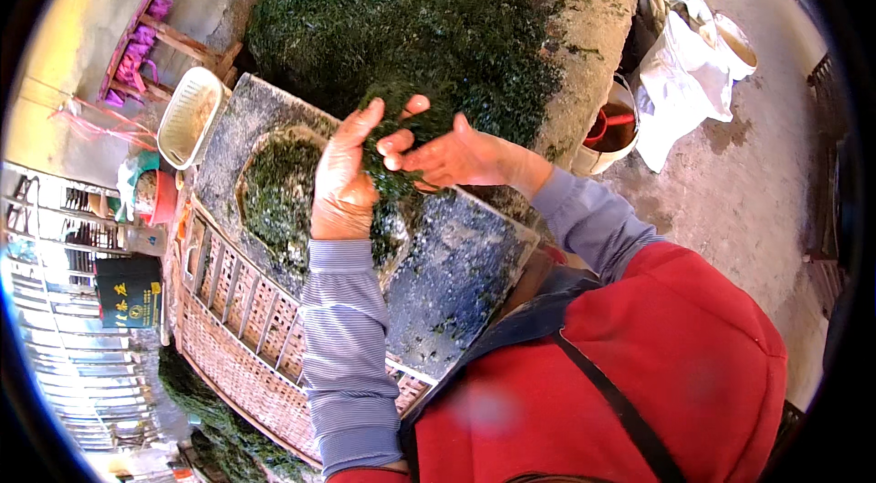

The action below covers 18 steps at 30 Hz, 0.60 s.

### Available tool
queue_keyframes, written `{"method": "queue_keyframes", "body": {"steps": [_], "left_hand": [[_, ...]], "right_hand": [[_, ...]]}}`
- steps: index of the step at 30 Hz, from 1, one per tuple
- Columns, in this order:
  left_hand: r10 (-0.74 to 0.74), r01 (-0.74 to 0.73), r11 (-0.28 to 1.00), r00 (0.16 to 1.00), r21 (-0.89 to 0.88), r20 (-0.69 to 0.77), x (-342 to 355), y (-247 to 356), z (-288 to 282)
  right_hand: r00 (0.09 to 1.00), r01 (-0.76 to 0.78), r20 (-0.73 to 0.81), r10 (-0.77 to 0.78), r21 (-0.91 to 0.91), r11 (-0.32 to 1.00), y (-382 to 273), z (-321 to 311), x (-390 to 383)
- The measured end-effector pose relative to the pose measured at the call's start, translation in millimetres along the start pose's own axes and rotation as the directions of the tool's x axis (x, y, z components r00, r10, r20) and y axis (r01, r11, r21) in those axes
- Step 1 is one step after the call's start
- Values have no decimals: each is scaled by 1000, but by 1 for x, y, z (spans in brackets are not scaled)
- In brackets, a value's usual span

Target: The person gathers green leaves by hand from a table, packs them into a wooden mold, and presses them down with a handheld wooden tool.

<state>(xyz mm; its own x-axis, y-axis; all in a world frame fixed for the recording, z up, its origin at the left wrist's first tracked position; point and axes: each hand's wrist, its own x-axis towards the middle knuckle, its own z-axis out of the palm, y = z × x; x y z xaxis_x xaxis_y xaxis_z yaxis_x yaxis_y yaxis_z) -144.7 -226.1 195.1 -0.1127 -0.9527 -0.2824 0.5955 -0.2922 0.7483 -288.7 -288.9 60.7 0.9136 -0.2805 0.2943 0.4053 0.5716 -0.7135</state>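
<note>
Greens (391, 184), dark, damp-looking and stringy, gather in a loose clump between the two hands, above a slab. Left hand (346, 177) and right hand (453, 155) stand wide, palms turned toward each other and fingers a little bent, with strands against them; I cannot tell how the weight is shared. Finely striped, softly creased sleeves (347, 337) cover the forearms.

Below lies the slab (465, 273), flat and straight-edged, its blue-grey face mottled and flecked with green scraps. On its left part sits a rounded disc (278, 200) of the same shreds, pale-rimmed and uneven. Beside the slab runs wicker (230, 346), closely woven, with a row of slim bars along its upper edge.

Beyond, a shaggy, matted heap (401, 27) of greens covers much of a rough, gritty ledge (593, 36). Left of it are a ribbed, pale plastic basket (190, 118) and a wooden stool (173, 42) draped with crumpled purple cloth. To the right, a round bucket (602, 157) stands near a slack, wrinkled white sack (680, 77).
</note>
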Motion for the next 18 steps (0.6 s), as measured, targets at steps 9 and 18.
{"method": "queue_keyframes", "body": {"steps": [9,18], "left_hand": [[-83,74,957,996,279,20,-151,-20,-136],[273,-131,812,946,569,-172,-263,115,-269]], "right_hand": [[792,345,-593,-147,236,909,79,58,112],[839,185,-492,-230,-139,973,97,138,312]]}}
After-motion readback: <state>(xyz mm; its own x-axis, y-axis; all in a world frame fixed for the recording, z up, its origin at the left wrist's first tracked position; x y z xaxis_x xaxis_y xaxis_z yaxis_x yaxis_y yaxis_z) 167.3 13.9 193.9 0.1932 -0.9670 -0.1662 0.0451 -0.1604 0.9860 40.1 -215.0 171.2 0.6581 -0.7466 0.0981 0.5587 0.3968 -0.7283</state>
